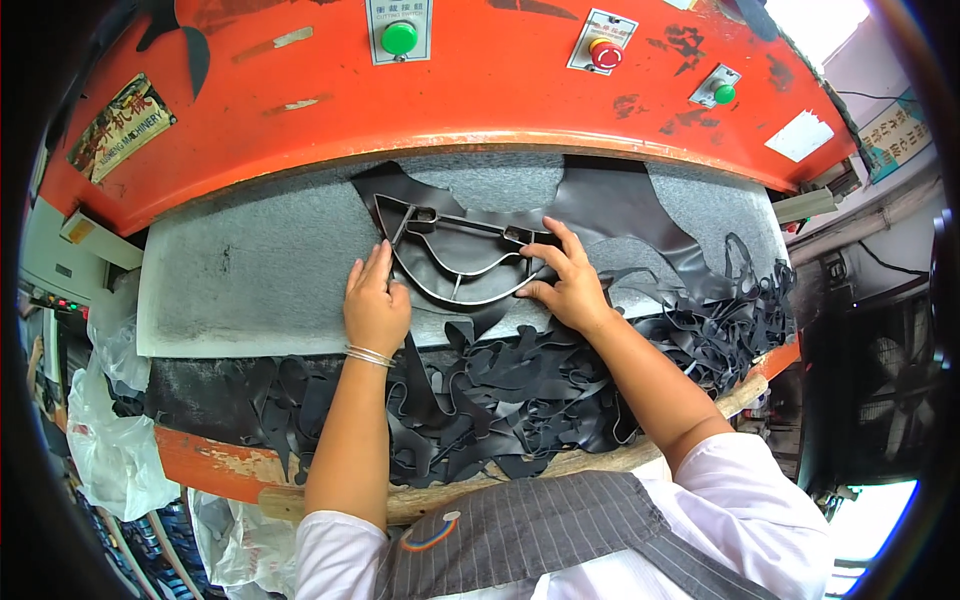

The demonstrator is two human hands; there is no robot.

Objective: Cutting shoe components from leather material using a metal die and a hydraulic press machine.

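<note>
A metal cutting die (468,227), a curved blade frame with cross braces, lies on a black leather-like sheet (625,205). My right hand (572,284) grips the die's right end, thumb at the lower edge and fingers spread over the upper corner. My left hand (378,308) rests flat beside the die's left side, its fingers stretched out and the tips at or very near the blade. Beneath the sheet is a pale grey cutting board (240,265). The sheet has curved cut-outs along its edges, where the board shows through.
An orange press beam (450,105) spans the far side, with a green button (399,38), a red stop button (606,54) and a smaller green button (724,94). Black offcuts (520,390) heap along the near edge and right. Plastic bags (115,450) hang at the left.
</note>
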